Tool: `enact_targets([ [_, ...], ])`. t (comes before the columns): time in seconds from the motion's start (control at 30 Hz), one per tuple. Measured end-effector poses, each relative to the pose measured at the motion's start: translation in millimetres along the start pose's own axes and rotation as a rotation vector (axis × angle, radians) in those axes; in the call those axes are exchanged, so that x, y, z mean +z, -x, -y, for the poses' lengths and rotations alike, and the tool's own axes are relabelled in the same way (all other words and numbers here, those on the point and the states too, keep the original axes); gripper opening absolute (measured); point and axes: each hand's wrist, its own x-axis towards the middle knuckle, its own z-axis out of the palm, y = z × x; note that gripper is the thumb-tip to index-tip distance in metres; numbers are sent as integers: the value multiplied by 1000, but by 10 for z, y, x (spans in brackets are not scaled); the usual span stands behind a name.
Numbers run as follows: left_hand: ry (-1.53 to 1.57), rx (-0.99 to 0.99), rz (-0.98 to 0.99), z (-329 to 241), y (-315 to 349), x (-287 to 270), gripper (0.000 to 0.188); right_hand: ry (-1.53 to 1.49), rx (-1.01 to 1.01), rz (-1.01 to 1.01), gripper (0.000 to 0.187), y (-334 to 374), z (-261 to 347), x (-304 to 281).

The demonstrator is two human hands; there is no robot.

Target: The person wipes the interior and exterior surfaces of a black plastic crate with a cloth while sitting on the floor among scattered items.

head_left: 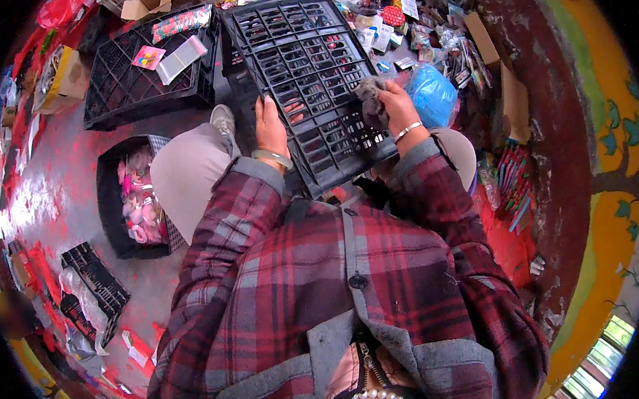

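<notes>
A black plastic lattice crate (303, 45) stands tilted in front of me, its slotted face toward me. My left hand (271, 129) grips its left edge, and some fingertips show through the slots. At the crate's right edge, my right hand (400, 110) is closed round a crumpled grey rag (371, 103), which touches the bars. Part of the right hand's fingers is hidden behind the rag.
Another black crate (109, 103) at the far left carries small packets. A black bin (112, 219) with pink items stands beside my left knee. Packaged goods, a blue bag (432, 94) and cardboard (515, 103) crowd the right. Colourful sticks (512, 180) lie nearer.
</notes>
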Motion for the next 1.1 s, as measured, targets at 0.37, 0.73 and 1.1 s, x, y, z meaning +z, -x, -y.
enact_targets([
  [0.37,28,0,-1,5,-10,58,32,1387,-531,-44,15,267,-94,352],
  [0.73,11,-3,-29,-12,9,76,30,734,-394,19,14,458,-13,597],
  [1.1,16,-23,-56,11,24,109,33,1267,-712,18,16,602,-187,787],
])
